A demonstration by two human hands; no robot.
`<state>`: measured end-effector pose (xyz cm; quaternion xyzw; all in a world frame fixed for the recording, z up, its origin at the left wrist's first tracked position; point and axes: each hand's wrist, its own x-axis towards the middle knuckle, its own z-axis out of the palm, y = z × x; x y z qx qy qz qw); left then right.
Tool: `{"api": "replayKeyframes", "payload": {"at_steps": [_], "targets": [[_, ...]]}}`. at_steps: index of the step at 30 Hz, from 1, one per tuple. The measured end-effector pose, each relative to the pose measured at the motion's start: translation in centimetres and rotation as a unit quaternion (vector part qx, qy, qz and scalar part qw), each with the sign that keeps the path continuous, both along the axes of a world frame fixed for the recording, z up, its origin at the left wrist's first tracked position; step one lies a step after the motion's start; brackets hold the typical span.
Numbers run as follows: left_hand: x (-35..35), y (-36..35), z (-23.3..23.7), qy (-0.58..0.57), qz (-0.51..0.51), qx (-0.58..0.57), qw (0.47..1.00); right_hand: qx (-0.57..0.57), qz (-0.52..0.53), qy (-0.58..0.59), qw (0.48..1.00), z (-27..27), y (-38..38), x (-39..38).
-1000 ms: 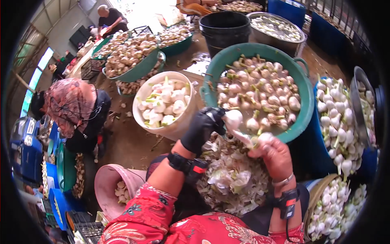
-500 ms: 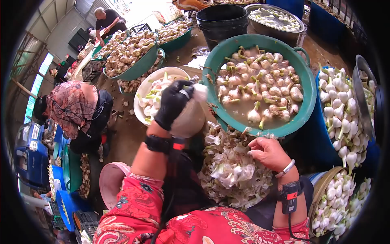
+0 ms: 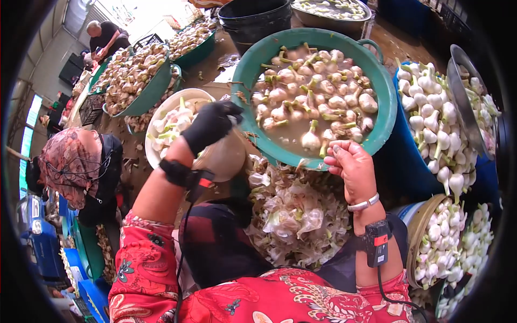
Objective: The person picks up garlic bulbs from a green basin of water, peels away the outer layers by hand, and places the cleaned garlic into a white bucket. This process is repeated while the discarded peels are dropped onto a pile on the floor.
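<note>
My left hand [image 3: 209, 126], in a black glove, is over the right side of a white bucket [image 3: 156, 116] holding garlic with trimmed green stems [image 3: 175, 125]. Its fingers are curled together and slightly blurred; what they hold, if anything, I cannot make out. My bare right hand [image 3: 353, 167] is at the near rim of a green basin [image 3: 383, 126], its fingers loosely bent and a little apart. Close by its fingertips is the stem of a garlic bulb [image 3: 325, 144]. Many unpeeled bulbs [image 3: 309, 97] float in the basin's murky water. Below, a heap of papery garlic skins [image 3: 296, 215] lies between my knees.
Blue tubs of clean white garlic [image 3: 431, 118] stand at the right, with a filled bucket [image 3: 439, 242] nearer me. A black bucket [image 3: 253, 24] is behind the basin. One person [image 3: 72, 167] bends at the left; another [image 3: 105, 40] works by tubs of garlic [image 3: 134, 81] farther back.
The white garlic bulb seen at my left hand no longer shows there. My right hand has moved up from the skins to the basin rim. The whole view has shifted.
</note>
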<state>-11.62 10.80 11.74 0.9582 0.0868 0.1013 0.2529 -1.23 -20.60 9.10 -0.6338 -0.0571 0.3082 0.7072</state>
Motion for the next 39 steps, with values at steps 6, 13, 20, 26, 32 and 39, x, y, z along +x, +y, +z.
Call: {"api": "replayKeyframes", "payload": {"at_steps": [6,13,20,26,32,39], "targets": [[10.5,-6.3,-6.7,0.275,-0.059,0.246,0.928,0.045,-0.047,0.003,0.998,0.2,-0.8,0.4],[12.4,-2.1,-11.9,0.228,-0.074,0.23,0.943,0.059,-0.033,0.003,0.998,1.4,-1.8,1.2],[2.7,-11.5,-0.1,0.03,0.021,-0.451,0.892,0.08,0.085,-0.167,0.979,-0.1,0.3,-2.0],[-0.3,-16.2,0.1,-0.013,0.11,-0.594,0.797,0.17,0.082,-0.131,0.973,-0.8,0.9,-3.6],[-0.7,-15.8,-0.6,-0.025,0.05,-0.657,0.752,0.189,0.081,0.03,0.978,-1.1,0.3,-2.8],[-0.6,-15.7,0.1,-0.039,-0.007,-0.489,0.871,0.218,0.07,0.048,0.972,-1.5,0.6,-2.7]]}}
